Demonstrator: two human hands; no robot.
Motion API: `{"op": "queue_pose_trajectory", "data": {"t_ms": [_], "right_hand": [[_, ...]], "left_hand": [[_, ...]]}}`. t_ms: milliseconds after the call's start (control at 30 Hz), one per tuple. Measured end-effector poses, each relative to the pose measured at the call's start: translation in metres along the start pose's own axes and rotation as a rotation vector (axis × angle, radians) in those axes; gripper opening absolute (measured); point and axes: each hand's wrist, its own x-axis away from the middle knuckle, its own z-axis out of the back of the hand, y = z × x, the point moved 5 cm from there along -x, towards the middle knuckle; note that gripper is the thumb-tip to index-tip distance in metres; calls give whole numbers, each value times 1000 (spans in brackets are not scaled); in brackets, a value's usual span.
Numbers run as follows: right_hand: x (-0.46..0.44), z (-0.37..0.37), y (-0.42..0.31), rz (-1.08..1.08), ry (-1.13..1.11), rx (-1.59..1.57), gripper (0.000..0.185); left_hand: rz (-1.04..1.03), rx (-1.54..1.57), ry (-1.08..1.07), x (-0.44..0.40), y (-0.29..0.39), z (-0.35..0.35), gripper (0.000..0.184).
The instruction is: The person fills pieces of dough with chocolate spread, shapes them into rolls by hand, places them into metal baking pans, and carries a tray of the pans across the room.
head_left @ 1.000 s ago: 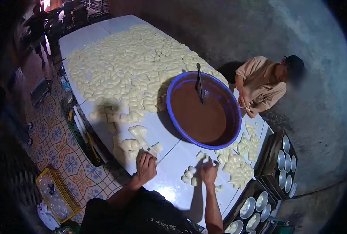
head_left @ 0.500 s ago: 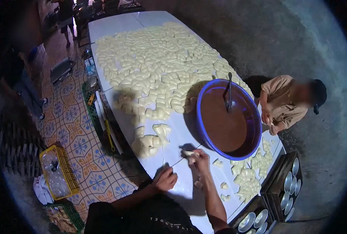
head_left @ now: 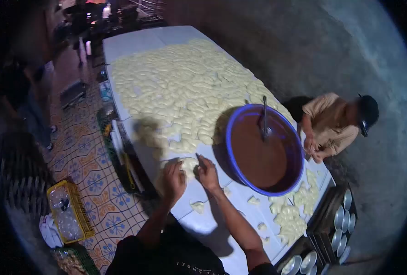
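Note:
My left hand (head_left: pixel 174 179) rests with bent fingers at the left side of a pale dough piece (head_left: pixel 188 167) on the white table (head_left: pixel 196 217). On the other side of that piece is my right hand (head_left: pixel 207 173), its thumb and fingers apart. A wide layer of dough pieces (head_left: pixel 176 87) covers the far part of the table. A single piece (head_left: pixel 197 207) lies near the front edge, below my hands. To the right stands a blue basin (head_left: pixel 229 151) of brown filling with a dark-handled spoon (head_left: pixel 265 118) in it.
Across the table, a person in a tan shirt (head_left: pixel 329 117) works with both hands. More dough (head_left: pixel 288 222) lies right of the basin. Round metal tins (head_left: pixel 339 217) stand in dark trays at the right. A yellow crate (head_left: pixel 82 220) is on the tiled floor at the left.
Both my hands have moved forward to the dough left of the basin. The piece my right hand held is out of its fingers. A piece now lies near the front edge.

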Motion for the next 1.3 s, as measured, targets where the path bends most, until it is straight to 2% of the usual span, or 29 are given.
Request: {"op": "queue_pose_trajectory", "data": {"t_ms": [33,67,100,167,200,233,300,333,367,400,467,500,567,600,633,700,767,800,833,900,933,967,1033,1067,1100,1133,1167,1233,1300], "right_hand": [[-14,-6,-8,86,-23,13,45],[-13,-19,-3,135,-24,205,47],[-14,-28,-6,326,25,289,41],[-13,-37,17,67,-52,-125,30],[-4,-36,21,-177,-29,-587,22],[8,-19,26,-290,41,-586,22],[49,24,21,-670,288,-1179,18],[66,42,36,-449,234,-1557,16],[89,66,41,-377,261,-1704,22],[117,93,31,-470,514,-1545,28],[163,133,13,-444,435,-1584,38],[192,146,16,-485,287,-1499,42],[238,173,0,-467,306,-870,49],[270,184,3,-535,369,-820,49],[291,193,0,-466,429,-1008,49],[340,211,29,-674,622,-780,48],[361,224,20,-755,505,461,42],[361,224,9,-945,511,493,40],[362,221,10,-587,558,620,40],[333,200,7,-631,643,-280,49],[305,188,-10,-563,594,-474,52],[273,176,-29,-482,545,-665,54],[226,150,-58,-327,470,-863,60],[214,141,-61,-358,397,-734,58],[207,133,-61,-388,316,-604,57],[206,127,-53,-499,381,-527,41],[210,129,-59,-498,382,-533,41],[225,150,-75,-482,346,-244,26],[262,162,-66,-496,414,-316,23]], "left_hand": [[138,105,-102,-11,2,-1,46],[73,-14,-129,-19,0,-6,52],[8,-129,-160,-27,-2,-11,57],[118,-230,-394,-30,-11,-24,65],[95,-268,-380,-33,-13,-26,56],[96,-262,-379,-33,-17,-27,56],[46,-245,-461,-29,-22,-33,42],[60,-223,-376,-31,-19,-29,31],[91,-210,-379,-29,-26,-35,27],[24,-143,-336,-29,-22,-31,24],[-32,108,-262,-34,-15,-26,19],[-11,282,-240,-36,-8,-27,17],[-151,299,-219,-43,31,-19,12],[26,574,-265,-37,36,-26,11],[218,836,-310,-31,42,-30,11],[218,964,-357,-31,76,-20,11],[572,1420,-429,-27,97,-27,13],[553,1549,-391,-28,111,-28,15],[596,1741,-431,-24,120,-30,15],[626,1906,-530,-16,153,-31,17],[570,1908,-612,-5,162,-39,19],[539,1902,-658,3,175,-40,34],[628,1920,-761,20,203,-33,52],[622,1828,-793,28,203,-37,67],[585,1788,-749,31,202,-37,60],[616,1838,-695,33,194,-39,55],[645,1887,-629,30,182,-40,51],[893,1925,-387,13,151,-31,29],[959,2101,-353,4,125,-30,21]]}}
